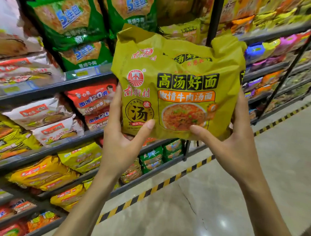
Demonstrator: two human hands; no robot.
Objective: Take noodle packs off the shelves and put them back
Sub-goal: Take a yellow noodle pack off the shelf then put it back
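Observation:
A large mustard-yellow noodle multipack (177, 83) with black Chinese lettering and a picture of a noodle bowl is held upright in front of the shelves, its printed face toward me. My left hand (122, 134) grips its lower left edge, thumb on the front. My right hand (232, 139) grips its lower right edge, thumb pressed on the front near the bowl picture. The fingers of both hands are hidden behind the pack. More packs of the same yellow kind (183, 32) sit on the shelf behind it.
Dark metal shelves (50, 89) run along the left, stacked with green packs (69, 21), white packs (39, 112), red packs (93, 99) and yellow packs (43, 173). A black upright post (215, 18) stands behind the held pack. A yellow-black floor stripe (148, 190) borders the tiled aisle floor (218, 201).

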